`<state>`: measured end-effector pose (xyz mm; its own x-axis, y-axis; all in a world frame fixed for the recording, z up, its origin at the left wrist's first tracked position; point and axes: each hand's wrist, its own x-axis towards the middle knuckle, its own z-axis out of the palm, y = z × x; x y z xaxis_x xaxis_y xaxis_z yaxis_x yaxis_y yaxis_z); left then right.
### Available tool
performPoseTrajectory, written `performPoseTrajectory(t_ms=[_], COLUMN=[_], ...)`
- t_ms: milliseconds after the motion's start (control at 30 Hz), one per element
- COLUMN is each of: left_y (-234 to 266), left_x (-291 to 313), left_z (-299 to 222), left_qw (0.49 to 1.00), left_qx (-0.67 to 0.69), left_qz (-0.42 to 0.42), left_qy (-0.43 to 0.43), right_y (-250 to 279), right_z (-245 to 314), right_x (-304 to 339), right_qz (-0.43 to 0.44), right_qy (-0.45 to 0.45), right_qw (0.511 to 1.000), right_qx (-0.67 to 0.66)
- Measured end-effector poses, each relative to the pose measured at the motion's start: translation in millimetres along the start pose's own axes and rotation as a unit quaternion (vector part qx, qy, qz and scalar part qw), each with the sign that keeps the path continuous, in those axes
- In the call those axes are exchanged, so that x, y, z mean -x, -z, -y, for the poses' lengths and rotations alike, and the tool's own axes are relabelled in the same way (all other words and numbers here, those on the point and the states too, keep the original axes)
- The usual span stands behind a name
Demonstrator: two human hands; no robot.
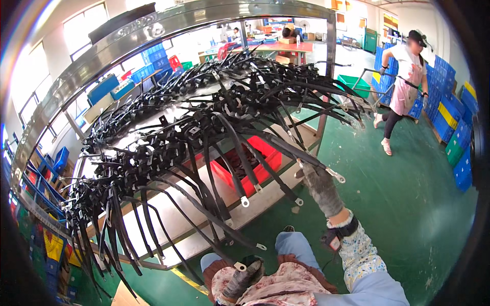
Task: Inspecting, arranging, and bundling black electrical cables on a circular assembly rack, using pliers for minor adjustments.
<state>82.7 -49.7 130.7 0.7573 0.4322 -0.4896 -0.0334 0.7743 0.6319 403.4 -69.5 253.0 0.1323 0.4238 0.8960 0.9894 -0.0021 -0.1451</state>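
Black cables (191, 132) with metal ring lugs are heaped in long rows on a metal rack, many ends hanging over its near side. At the rack's right end, my right hand (321, 191), in a grey glove, is closed at a black cable (301, 151) whose lug points right. The fingertips are partly hidden by the cable. My left hand (244, 279), also gloved, is low in front of my body with its fingers curled. A metal lug (240, 266) shows at those fingers; the rest of that piece is hidden.
A red bin (263, 158) with dark pieces sits below the cables, inside the metal frame (327, 76). Another person (408, 76) walks at the right, holding a dark handle, near a green crate (353, 85). Blue crates (441, 84) line the right wall.
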Motion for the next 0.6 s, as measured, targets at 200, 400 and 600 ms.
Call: performPoseTrajectory(t_ms=[200, 400, 600], left_y=[-3.7, -2.3, -1.8], left_x=[6.1, 4.8, 4.1], left_z=[-9.3, 1.1, -1.4], left_qw=[0.999, 0.998, 0.997], left_qx=[0.025, 0.011, -0.005], left_qz=[-0.044, -0.009, -0.033], left_qy=[-0.001, -0.055, -0.071], right_y=[-12.3, -29.3, -37.4], right_z=[4.0, 17.6, 12.8], right_x=[26.1, 11.7, 33.7], right_qz=[0.148, 0.063, 0.065], right_qy=[-0.463, -0.520, -0.296], right_qw=[0.751, 0.715, 0.947], right_qx=[-0.447, -0.462, -0.104])
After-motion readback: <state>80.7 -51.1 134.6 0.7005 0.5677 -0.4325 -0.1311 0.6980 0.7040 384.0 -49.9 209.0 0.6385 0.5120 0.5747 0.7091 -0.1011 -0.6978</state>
